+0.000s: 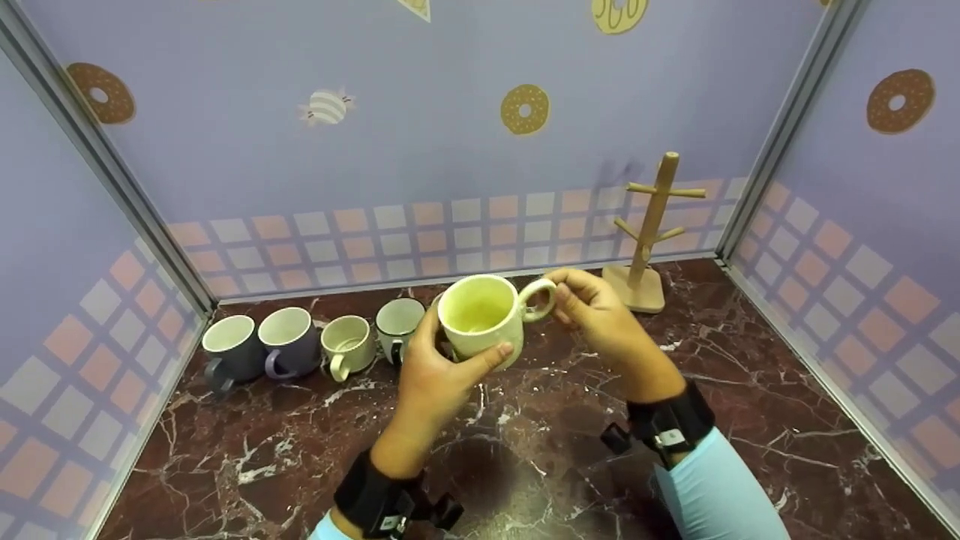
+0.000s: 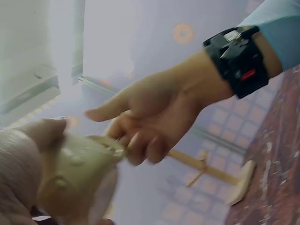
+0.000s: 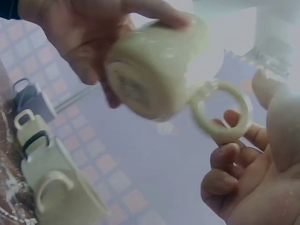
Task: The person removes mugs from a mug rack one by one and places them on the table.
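Observation:
A pale yellow-green mug [image 1: 491, 341] is held above the table, tilted so its inside faces the head camera. My left hand [image 1: 439, 379] grips its body, thumb across the front and fingers around the far side. The ring-shaped mug handle [image 3: 197, 117] points toward my right hand [image 1: 600, 319]. In the right wrist view, fingertips of that hand overlap the handle's outer edge while the thumb stands apart. The mug's base, with a blurred mark, shows there too. Behind the right hand is a wooden mug tree [image 1: 651, 225] with bare pegs.
Left of the held mug stand a dark grey mug [image 1: 234, 352], a purple mug [image 1: 292, 345], a small cream mug [image 1: 352, 345] and a white mug with a dark rim [image 1: 397, 319]. They stand on a dark red marbled table [image 1: 300, 465], with patterned walls [image 1: 420, 150] around it.

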### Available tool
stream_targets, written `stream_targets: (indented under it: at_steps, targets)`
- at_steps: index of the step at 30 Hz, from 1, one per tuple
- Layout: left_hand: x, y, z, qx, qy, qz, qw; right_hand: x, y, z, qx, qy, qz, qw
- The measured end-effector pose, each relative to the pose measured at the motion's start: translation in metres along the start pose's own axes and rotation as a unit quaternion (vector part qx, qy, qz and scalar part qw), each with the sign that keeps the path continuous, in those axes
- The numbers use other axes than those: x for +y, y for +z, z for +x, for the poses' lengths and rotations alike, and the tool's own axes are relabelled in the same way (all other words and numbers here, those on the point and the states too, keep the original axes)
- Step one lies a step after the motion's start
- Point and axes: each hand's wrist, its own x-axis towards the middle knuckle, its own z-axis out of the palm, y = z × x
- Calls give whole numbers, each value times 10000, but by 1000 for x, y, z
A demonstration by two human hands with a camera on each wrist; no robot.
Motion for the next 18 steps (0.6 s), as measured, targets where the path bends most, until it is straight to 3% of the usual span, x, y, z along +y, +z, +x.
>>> stream_targets:
  at_steps: [6,11,14,18]
  targets:
    - [7,-16,5,-789,-261,533,9951,-15,-8,-4,-673,510,-301,9960]
    - [0,-29,12,-1396,-363,664,9873,-15,-16,-5,-1523,1090,-647,9802]
    - [-4,-33,14,-1628,-364,624,9840,-14,-19,-7,-1975,1362,-740,9680]
    - [-8,-34,16,-1733,-411,599,9822,-15,-21,-7,-2074,1479,-885,9629]
